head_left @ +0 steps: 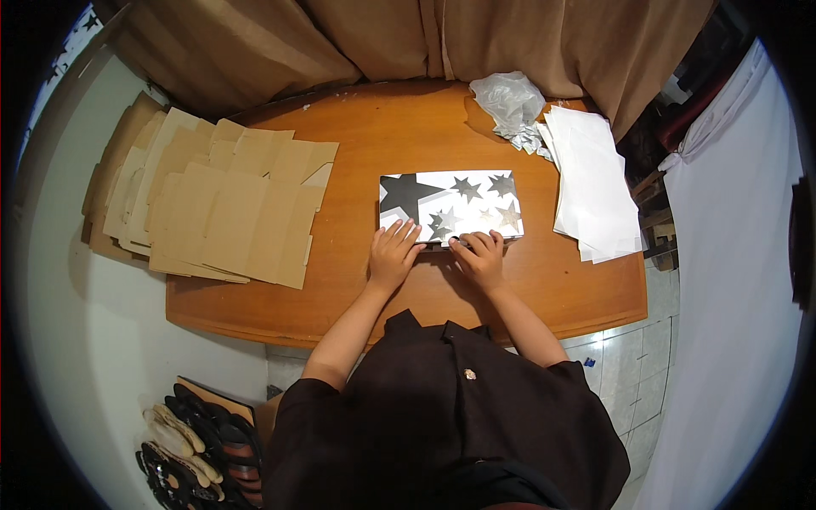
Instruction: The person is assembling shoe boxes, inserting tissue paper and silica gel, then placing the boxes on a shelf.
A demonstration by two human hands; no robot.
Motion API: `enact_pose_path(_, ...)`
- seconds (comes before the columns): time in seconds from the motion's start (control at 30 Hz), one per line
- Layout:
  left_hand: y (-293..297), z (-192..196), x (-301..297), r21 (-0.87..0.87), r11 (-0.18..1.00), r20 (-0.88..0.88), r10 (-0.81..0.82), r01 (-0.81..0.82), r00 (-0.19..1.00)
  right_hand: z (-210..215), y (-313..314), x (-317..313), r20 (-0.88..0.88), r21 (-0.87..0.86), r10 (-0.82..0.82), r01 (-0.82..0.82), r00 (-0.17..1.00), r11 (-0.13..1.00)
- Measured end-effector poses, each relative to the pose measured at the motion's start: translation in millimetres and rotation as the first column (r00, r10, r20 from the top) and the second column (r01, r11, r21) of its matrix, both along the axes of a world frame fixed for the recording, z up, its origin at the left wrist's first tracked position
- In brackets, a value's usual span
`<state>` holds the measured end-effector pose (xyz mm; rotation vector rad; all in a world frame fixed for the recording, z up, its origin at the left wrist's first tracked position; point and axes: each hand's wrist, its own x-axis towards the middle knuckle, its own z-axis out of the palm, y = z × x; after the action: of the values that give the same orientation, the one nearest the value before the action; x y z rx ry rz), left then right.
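A white cardboard box [442,194] printed with black, grey and silver stars lies on the wooden table in front of me, its lid down. My left hand [393,257] rests on its near left part, fingers stretched over the top and thumb along the front edge. At the near right part, my right hand [481,259] has its fingers bent over the front edge, gripping the box there. The front face of the box is mostly hidden under the lid edge and my hands.
Flat brown cardboard blanks [246,204] are stacked on the left of the wooden table [357,297]. White paper sheets [592,187] lie at the right, beside a crumpled clear plastic bag [508,98] and small packets [527,140]. Shoes [195,450] sit on the floor at lower left.
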<state>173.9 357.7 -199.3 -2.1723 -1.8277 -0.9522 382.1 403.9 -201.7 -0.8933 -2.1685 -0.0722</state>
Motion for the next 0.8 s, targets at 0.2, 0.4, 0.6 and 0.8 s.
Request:
enact_pose_path(0.2,1,-2,0,-0.011,1.0,0.07,-0.018,0.019,0.997,-3,5,2,-0.023,0.029,0.071,-0.07,0.997,0.997)
enact_pose_path(0.4,1,-2,-2,0.009,1.0,0.061,-0.023,0.023,0.998,-4,10,5,-0.028,-0.157,0.108,-0.111,0.994,0.981)
enact_pose_path(0.6,2,-2,0,0.002,1.0,0.083,-0.01,0.01,0.996,19,25,8,0.108,-0.025,-0.176,0.18,0.978,0.983)
enact_pose_path(0.8,5,2,-2,0.01,1.0,0.084,-0.026,0.026,0.996,5,31,7,0.147,0.003,-0.116,0.117,0.982,0.993)
